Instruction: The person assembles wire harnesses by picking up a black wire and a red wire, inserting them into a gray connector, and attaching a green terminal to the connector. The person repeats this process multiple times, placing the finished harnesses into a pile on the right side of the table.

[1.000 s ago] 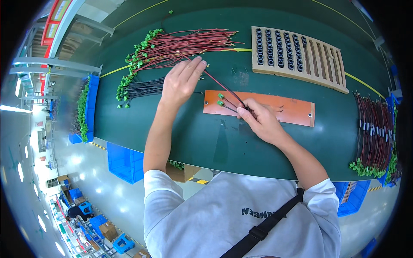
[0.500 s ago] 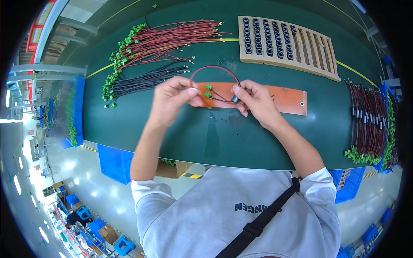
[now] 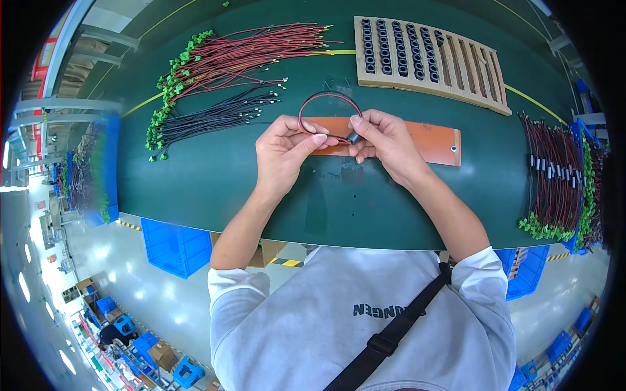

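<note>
Above an orange-brown strip board (image 3: 433, 144), a pair of red and black wires (image 3: 329, 96) makes a round loop between my hands. My right hand (image 3: 386, 141) pinches a small black cylindrical core (image 3: 353, 137), and the wires pass into it. Close beside the core, my left hand (image 3: 285, 151) is closed on the wires, thumb against fingers. The green connectors on the wire ends are hidden, apparently by my left fingers.
Red wires (image 3: 254, 49) and black wires (image 3: 215, 114) with green connectors lie at the left. A wooden rack (image 3: 479, 75) of black cores stands at the back right. Finished-looking wire bundles (image 3: 554, 173) hang together at the right edge. Blue crates (image 3: 176, 244) sit below the table.
My left hand has moved right, toward the core, and now grips the wires there. The loop has become smaller and rounder. The green connectors, visible before, have gone out of sight.
</note>
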{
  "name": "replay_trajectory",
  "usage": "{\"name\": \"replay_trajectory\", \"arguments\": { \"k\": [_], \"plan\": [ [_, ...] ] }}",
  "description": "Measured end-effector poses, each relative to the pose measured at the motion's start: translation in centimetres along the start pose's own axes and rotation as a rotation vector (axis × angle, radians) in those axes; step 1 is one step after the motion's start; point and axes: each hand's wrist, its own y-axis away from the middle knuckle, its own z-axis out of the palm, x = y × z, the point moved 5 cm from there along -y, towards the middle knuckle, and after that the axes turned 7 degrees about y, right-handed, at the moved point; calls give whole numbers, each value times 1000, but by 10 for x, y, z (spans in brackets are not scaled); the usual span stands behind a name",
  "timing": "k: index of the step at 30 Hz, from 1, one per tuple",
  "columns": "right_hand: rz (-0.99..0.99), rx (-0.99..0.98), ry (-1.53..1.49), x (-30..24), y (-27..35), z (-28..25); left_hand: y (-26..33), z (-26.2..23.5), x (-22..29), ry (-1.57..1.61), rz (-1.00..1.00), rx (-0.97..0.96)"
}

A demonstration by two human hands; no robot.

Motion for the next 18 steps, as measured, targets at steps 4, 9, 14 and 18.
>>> {"name": "replay_trajectory", "arguments": {
  "k": [4,9,14,18],
  "plan": [
    [3,9,-2,0,0,-1,6,0,0,-12,71,-15],
    [4,11,-21,2,0,-3,13,8,-2,10,98,-92],
    [-15,18,-40,0,1,-2,19,9,-6,-207,168,-145],
    [-83,13,65,-2,2,0,15,16,4,-663,407,-205]
  ]
}}
